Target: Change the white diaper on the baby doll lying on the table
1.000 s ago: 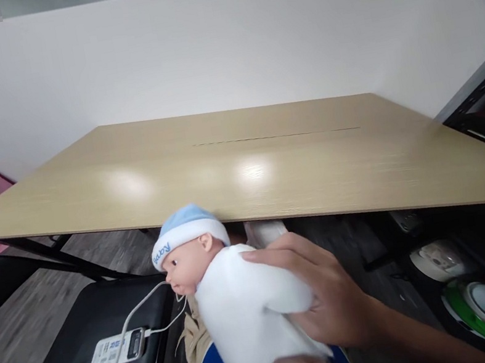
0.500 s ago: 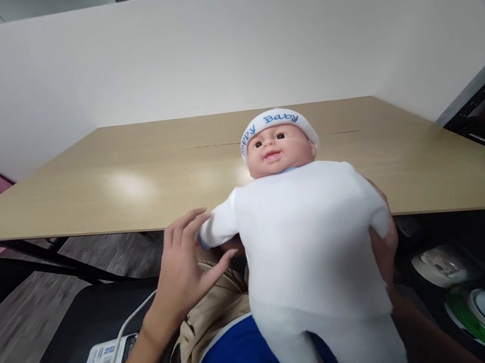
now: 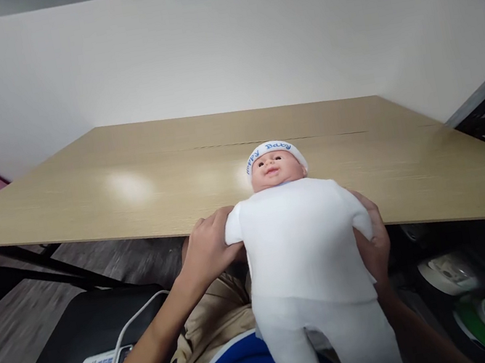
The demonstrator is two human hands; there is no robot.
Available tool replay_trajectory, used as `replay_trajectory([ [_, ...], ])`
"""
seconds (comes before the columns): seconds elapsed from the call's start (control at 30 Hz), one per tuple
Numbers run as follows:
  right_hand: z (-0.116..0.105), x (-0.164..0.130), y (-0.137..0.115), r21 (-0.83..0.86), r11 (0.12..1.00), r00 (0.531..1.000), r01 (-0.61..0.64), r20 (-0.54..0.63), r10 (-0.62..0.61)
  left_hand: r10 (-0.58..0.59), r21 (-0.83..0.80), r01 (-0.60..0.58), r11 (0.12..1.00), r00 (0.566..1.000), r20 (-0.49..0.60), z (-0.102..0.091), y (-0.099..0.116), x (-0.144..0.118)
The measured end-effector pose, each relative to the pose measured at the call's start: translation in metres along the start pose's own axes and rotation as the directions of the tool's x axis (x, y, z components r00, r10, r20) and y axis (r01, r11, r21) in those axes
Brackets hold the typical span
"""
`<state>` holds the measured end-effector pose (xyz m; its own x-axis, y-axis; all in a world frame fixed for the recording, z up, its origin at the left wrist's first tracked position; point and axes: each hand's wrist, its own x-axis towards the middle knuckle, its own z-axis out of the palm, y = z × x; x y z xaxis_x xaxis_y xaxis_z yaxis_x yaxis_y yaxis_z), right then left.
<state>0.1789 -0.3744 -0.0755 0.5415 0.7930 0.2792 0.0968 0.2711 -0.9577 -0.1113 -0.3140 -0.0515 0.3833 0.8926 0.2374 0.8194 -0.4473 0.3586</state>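
The desk (image 3: 139, 181) hasn't budged, but the baby doll (image 3: 302, 240) is face-up toward the camera now and sits a bit lower than half a second ago, head over the desk's near edge. The left hand (image 3: 209, 247), open and loose then, has closed on the doll's shoulder. The right hand (image 3: 374, 236) grips the other side, so it's a proper two-handed hold.

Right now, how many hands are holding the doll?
2. The left hand grips the doll at its shoulder on the left of the picture; the right hand holds its other side, partly hidden behind the white body.
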Motion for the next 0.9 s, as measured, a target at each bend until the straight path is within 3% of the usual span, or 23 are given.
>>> replay_trajectory([
  [0.1,-0.008,0.014,0.008,-0.099,0.986,0.991,0.136,0.015,-0.135,-0.041,0.024,0.04,0.999,0.999,0.031,-0.005,0.001,0.0],
  [0.17,-0.019,0.026,0.011,-0.207,0.941,0.963,0.267,0.097,-0.252,-0.046,0.032,0.045,0.998,0.998,0.047,-0.009,-0.001,0.0],
  [0.23,-0.034,0.04,0.014,-0.368,0.828,0.904,0.424,0.235,-0.358,-0.034,0.038,0.033,0.999,0.998,0.048,-0.012,-0.004,0.0],
  [0.37,-0.063,0.066,0.018,-0.573,0.485,0.75,0.661,0.492,-0.442,0.005,0.096,-0.009,0.995,0.999,0.047,-0.015,-0.01,0.004],
  [0.43,-0.072,0.075,0.023,-0.574,0.428,0.716,0.698,0.549,-0.432,0.012,0.13,-0.021,0.991,0.998,0.07,-0.016,-0.012,0.009],
  [0.53,-0.075,0.084,0.034,-0.576,0.422,0.714,0.7,0.578,-0.396,0.018,0.156,-0.036,0.987,0.993,0.118,-0.019,-0.012,0.019],
  [0.67,-0.069,0.09,0.049,-0.592,0.46,0.748,0.661,0.564,-0.35,0.02,0.187,-0.049,0.981,0.988,0.15,-0.02,-0.015,0.032],
  [0.9,-0.061,0.103,0.054,-0.655,0.45,0.794,0.606,0.534,-0.292,0.048,0.188,-0.068,0.98,0.993,0.109,-0.013,-0.032,0.054],
])
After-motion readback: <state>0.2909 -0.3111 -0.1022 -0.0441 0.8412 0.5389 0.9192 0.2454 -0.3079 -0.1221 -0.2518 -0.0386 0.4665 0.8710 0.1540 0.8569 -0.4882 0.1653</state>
